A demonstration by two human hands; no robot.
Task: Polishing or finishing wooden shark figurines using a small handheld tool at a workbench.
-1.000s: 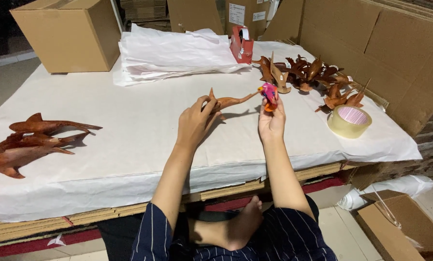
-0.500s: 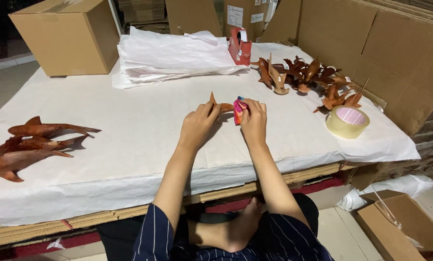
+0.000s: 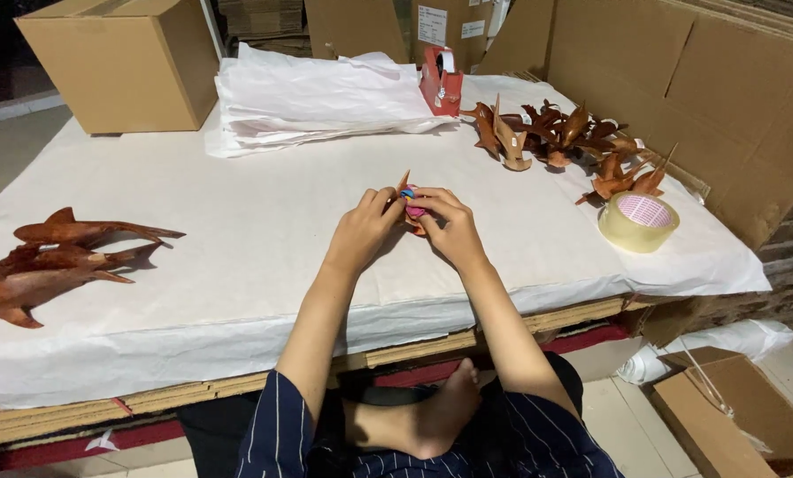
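Note:
My left hand and my right hand meet over the middle of the white-paper-covered table. Between them they hold a small brown wooden fish carving, of which only a pointed tip sticks up. A small pink and blue object is pinched against it under the right fingers. Most of the carving is hidden by my hands.
A pile of small wooden carvings lies at the back right beside a roll of clear tape. A red tape dispenser and a stack of white paper sit behind. Large wooden sharks lie at left. A cardboard box stands at back left.
My right hand came back from the far right with the pink object and joined the left hand on the carving. The carving, first seen at full length, is now mostly covered.

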